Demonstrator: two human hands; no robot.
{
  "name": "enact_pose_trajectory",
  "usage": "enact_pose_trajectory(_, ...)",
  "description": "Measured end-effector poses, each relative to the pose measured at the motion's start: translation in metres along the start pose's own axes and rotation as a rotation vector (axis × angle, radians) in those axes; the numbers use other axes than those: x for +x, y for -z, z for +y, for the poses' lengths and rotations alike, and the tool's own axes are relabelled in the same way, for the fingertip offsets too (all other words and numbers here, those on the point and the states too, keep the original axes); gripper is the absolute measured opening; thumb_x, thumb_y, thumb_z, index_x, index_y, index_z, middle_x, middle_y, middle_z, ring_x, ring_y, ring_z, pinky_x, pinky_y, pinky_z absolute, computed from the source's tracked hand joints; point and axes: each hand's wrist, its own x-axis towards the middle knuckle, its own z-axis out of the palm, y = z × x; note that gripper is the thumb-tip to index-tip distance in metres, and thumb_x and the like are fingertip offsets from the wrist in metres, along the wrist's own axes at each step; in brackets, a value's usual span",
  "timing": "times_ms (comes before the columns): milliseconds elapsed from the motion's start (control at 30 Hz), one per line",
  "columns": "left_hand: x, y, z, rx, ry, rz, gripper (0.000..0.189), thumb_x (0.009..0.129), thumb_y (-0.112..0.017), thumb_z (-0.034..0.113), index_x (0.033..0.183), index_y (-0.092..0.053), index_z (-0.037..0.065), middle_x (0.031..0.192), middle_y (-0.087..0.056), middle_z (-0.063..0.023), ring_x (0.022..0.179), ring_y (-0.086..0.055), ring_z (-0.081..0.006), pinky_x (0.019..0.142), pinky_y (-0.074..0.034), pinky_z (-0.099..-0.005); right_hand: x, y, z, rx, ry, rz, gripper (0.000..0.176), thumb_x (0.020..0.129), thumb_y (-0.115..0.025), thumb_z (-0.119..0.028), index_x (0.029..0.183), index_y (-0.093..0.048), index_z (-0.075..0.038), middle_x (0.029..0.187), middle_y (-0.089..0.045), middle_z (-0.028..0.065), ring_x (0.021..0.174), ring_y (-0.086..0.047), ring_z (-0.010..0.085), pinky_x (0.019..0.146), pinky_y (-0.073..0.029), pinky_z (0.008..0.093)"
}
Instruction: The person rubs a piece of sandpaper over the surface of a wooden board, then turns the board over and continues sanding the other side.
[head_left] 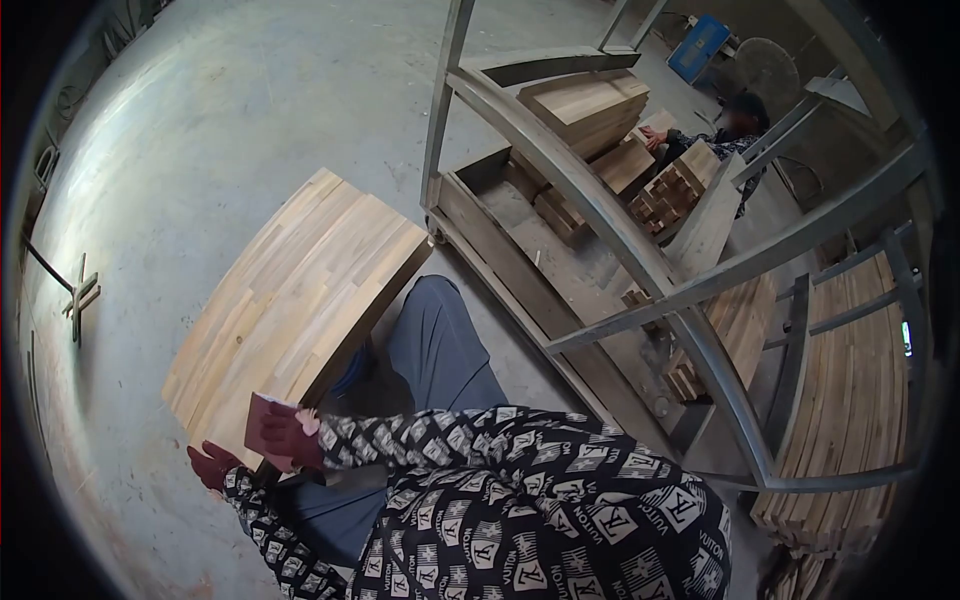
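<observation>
Two hands in dark red knit gloves work at the near end of a wood panel (300, 290) in the head view. The panel is a thick, pale rectangular slab of finger-jointed strips with a smooth face. It lies tilted on the dusty concrete floor (200, 120), just beside the person's grey trouser leg. The right hand (292, 437) pinches a small reddish-brown abrasive sheet (262, 418) flat against the panel's near edge. The left hand (212, 465) curls at the panel's lowest corner, touching it; whether it grips cannot be told. Both sleeves are of black-and-white patterned cloth. Beyond the leg stands a grey steel frame cart (600, 230) holding short wood offcuts (590, 105). Another person (735, 125) sits behind it, and long slats (860, 400) are stacked at the right.
</observation>
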Motion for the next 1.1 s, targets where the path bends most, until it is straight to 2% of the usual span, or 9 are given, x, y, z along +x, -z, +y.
enact_pose_trajectory(133, 0.004, -0.011, -0.012, -0.012, -0.021, 0.001, 0.059, 0.103, -0.047, 0.045, 0.144, -0.050, 0.003, 0.139, -0.057, -0.0237, 0.127, -0.055, -0.0411, 0.106, -0.045, -0.0512, -0.014, 0.082, 0.060, -0.074, -0.101, -0.018, 0.048, 0.067, -0.077, -0.020, 0.111, -0.067, -0.002, 0.114, -0.064, 0.0177, 0.112, -0.056, 0.0397, 0.096, -0.043, 0.0494)
enact_pose_trajectory(267, 0.002, -0.014, -0.011, -0.020, -0.024, 0.013, 0.058, 0.103, -0.048, 0.044, 0.143, -0.051, 0.002, 0.138, -0.058, -0.0239, 0.127, -0.055, -0.0415, 0.106, -0.045, -0.0509, -0.012, 0.191, 0.127, -0.165, -0.380, -0.126, 0.048, 0.067, -0.077, -0.021, 0.111, -0.067, -0.002, 0.114, -0.064, 0.0174, 0.112, -0.056, 0.0395, 0.096, -0.043, 0.0498)
enact_pose_trajectory(333, 0.002, -0.009, -0.006, -0.018, -0.018, 0.006, 0.058, 0.102, -0.049, 0.043, 0.143, -0.051, 0.002, 0.138, -0.059, -0.0240, 0.127, -0.055, -0.0416, 0.106, -0.045, -0.0508, -0.009, 0.225, 0.141, -0.241, -0.306, 0.102, 0.041, 0.068, -0.078, -0.022, 0.104, -0.067, -0.005, 0.108, -0.066, 0.0148, 0.103, -0.060, 0.0355, 0.092, -0.047, 0.0494)
enact_pose_trajectory(500, 0.005, -0.013, -0.008, -0.005, -0.004, 0.012, 0.058, 0.102, -0.049, 0.043, 0.143, -0.051, 0.002, 0.137, -0.059, -0.0245, 0.126, -0.056, -0.0417, 0.105, -0.045, -0.0511, -0.014, 0.137, 0.125, -0.285, -0.356, 0.169, 0.039, 0.073, -0.074, -0.022, 0.108, -0.066, -0.004, 0.112, -0.065, 0.0164, 0.105, -0.060, 0.0358, 0.094, -0.047, 0.0496)
enact_pose_trajectory(633, 0.003, -0.010, -0.011, -0.010, -0.007, 0.004, 0.059, 0.102, -0.048, 0.044, 0.143, -0.051, 0.002, 0.137, -0.059, -0.0242, 0.126, -0.056, -0.0418, 0.105, -0.045, -0.0516, -0.012, 0.028, 0.052, -0.095, -0.166, 0.094, 0.043, 0.074, -0.073, -0.023, 0.112, -0.066, -0.004, 0.117, -0.064, 0.0178, 0.110, -0.059, 0.0368, 0.099, -0.045, 0.0500)
enact_pose_trajectory(700, 0.005, -0.009, -0.006, -0.009, -0.023, -0.001, 0.059, 0.102, -0.048, 0.045, 0.143, -0.051, 0.003, 0.137, -0.059, -0.0240, 0.126, -0.056, -0.0417, 0.105, -0.046, -0.0518, -0.005, 0.013, 0.024, -0.052, -0.060, 0.042, 0.044, 0.075, -0.073, -0.024, 0.114, -0.066, -0.004, 0.120, -0.064, 0.0185, 0.113, -0.058, 0.0372, 0.101, -0.044, 0.0502)
enact_pose_trajectory(833, 0.000, 0.002, -0.002, 0.020, -0.021, -0.003, 0.058, 0.103, -0.047, 0.045, 0.143, -0.051, 0.003, 0.137, -0.059, -0.0234, 0.126, -0.057, -0.0412, 0.105, -0.046, -0.0514, -0.007, 0.052, 0.049, -0.082, -0.042, 0.002, 0.048, 0.076, -0.072, -0.025, 0.119, -0.066, -0.004, 0.125, -0.063, 0.0200, 0.118, -0.057, 0.0382, 0.105, -0.043, 0.0507)
enact_pose_trajectory(1000, 0.002, -0.019, -0.014, 0.002, -0.053, 0.068, 0.058, 0.103, -0.047, 0.046, 0.142, -0.053, 0.003, 0.135, -0.061, -0.0229, 0.125, -0.058, -0.0407, 0.104, -0.047, -0.0510, -0.028, 0.180, 0.138, -0.208, -0.265, -0.089, 0.052, 0.078, -0.071, -0.026, 0.124, -0.066, -0.003, 0.131, -0.061, 0.0217, 0.124, -0.055, 0.0393, 0.110, -0.040, 0.0512)
enact_pose_trajectory(1100, 0.005, -0.018, -0.014, 0.002, -0.034, 0.058, 0.058, 0.103, -0.047, 0.046, 0.141, -0.054, 0.003, 0.134, -0.062, -0.0226, 0.124, -0.058, -0.0406, 0.103, -0.047, -0.0509, -0.007, 0.221, 0.140, -0.256, -0.406, 0.024, 0.047, 0.076, -0.074, -0.028, 0.114, -0.069, -0.001, 0.119, -0.066, 0.0191, 0.115, -0.060, 0.0382, 0.103, -0.044, 0.0551)
